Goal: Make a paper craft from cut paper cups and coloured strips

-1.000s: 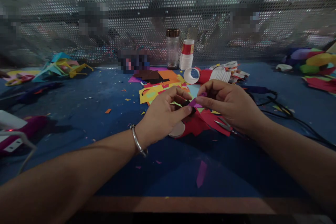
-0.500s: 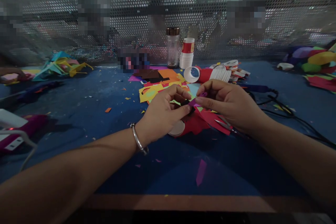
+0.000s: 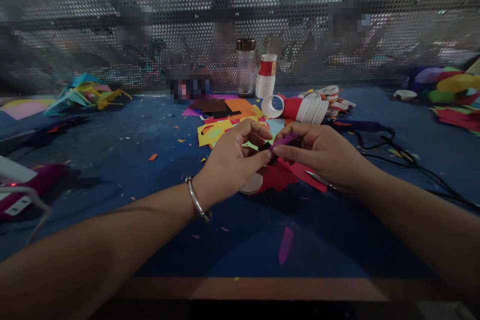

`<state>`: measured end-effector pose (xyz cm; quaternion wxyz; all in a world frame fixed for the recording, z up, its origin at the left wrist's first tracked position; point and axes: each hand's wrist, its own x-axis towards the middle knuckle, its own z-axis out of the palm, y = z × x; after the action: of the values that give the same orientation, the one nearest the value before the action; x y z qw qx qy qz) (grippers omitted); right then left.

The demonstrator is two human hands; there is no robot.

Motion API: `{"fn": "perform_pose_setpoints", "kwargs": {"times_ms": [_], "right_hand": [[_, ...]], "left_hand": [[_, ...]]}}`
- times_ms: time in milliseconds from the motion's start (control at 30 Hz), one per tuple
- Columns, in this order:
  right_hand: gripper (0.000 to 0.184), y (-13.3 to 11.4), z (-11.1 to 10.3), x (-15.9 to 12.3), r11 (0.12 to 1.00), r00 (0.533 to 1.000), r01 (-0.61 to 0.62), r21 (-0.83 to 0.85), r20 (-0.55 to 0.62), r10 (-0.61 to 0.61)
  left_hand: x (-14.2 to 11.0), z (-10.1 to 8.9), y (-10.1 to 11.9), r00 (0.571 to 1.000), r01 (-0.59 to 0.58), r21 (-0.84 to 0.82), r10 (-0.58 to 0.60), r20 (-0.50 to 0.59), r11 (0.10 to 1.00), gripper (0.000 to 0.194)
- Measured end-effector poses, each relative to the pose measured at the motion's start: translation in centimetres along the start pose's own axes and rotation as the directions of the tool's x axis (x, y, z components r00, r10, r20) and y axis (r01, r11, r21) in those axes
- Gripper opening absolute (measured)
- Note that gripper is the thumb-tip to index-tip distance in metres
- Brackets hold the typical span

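Note:
Over the middle of the table my left hand [image 3: 238,160], a silver bangle on its wrist, is closed in a pinch on a small black piece [image 3: 264,147], probably paper. Close against it, my right hand [image 3: 318,152] pinches a narrow purple paper strip [image 3: 287,140] with a curled end. The strip's lower end meets the black piece at my left fingertips; how they join is hidden. Beneath my hands lie a red paper piece [image 3: 279,177] and a white round cup end [image 3: 252,183]. Scissors [image 3: 318,178] lie partly under my right hand.
Coloured paper sheets [image 3: 215,132] spread beyond my hands. Behind stand a clear bottle [image 3: 245,70] and stacked paper cups [image 3: 265,77]; another cup stack [image 3: 300,108] lies sideways. A purple power strip [image 3: 33,187] sits left, a black cable [image 3: 405,157] right. A purple paper piece [image 3: 286,245] lies near the front edge.
My right hand has shifted slightly left and down, closer to the left one. The purple strip now shows longer above my fingers. Another person's hand at the far left has left the pink paper.

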<state>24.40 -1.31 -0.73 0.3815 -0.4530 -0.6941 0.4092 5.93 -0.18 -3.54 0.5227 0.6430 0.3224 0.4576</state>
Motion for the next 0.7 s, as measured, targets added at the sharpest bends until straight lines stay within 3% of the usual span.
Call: {"fn": "perform_pose_setpoints", "kwargs": {"times_ms": [533, 700], "right_hand": [[0.034, 0.14, 0.08, -0.16, 0.999, 1.0, -0.015, 0.038, 0.006, 0.015], [0.032, -0.1, 0.15, -0.23, 0.998, 1.0, -0.012, 0.06, 0.005, 0.012]], "left_hand": [[-0.08, 0.15, 0.37, 0.995, -0.088, 0.098, 0.091, -0.027, 0.991, 0.025], [0.02, 0.08, 0.42, 0.997, -0.061, 0.064, 0.064, -0.045, 0.996, 0.025]]}}
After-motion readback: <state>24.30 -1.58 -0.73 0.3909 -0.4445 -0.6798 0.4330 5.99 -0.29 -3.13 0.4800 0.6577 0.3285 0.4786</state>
